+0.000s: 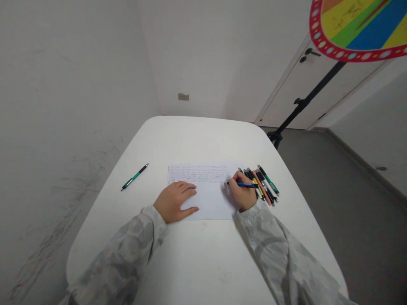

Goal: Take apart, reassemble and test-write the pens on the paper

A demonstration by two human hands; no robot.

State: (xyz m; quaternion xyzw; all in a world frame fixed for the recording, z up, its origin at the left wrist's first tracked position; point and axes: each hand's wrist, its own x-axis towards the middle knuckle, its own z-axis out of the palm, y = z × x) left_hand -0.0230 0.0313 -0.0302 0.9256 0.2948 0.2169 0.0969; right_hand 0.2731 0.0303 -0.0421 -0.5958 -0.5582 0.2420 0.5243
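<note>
A white sheet of paper lies on the table, its upper part covered with several lines of handwriting too small to read. Flat on the paper's left side rests my left hand, fingers spread and holding nothing. My right hand grips a blue pen over the right part of the sheet, with the tip at or just above the paper near the last written line. Just right of that hand is a pile of several pens in green, white, black, pink and yellow, partly hidden behind it.
A green and black pen lies alone at the left of the white table. Walls stand close at the left and back. A colourful wheel on a black stand is at the right, before a door.
</note>
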